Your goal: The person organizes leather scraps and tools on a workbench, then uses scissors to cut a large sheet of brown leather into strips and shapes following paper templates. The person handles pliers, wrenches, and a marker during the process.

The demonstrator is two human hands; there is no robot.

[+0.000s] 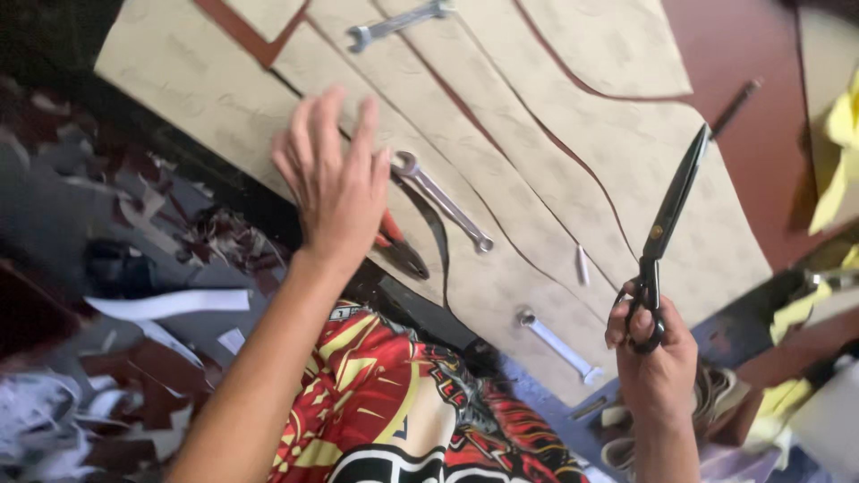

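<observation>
My right hand grips the black handles of large black scissors, blades closed and pointing up and away over the table. My left hand is spread open, palm down, over beige paper pattern pieces laid on a dark red sheet. It hovers above or rests on the paper beside a silver wrench; I cannot tell if it touches. Red-handled pliers lie partly hidden under my left palm.
Two more wrenches weigh down the patterns, one at the top, one near the front edge. A small white chalk piece lies on the paper. Paper and cloth scraps litter the left; yellow scraps sit right.
</observation>
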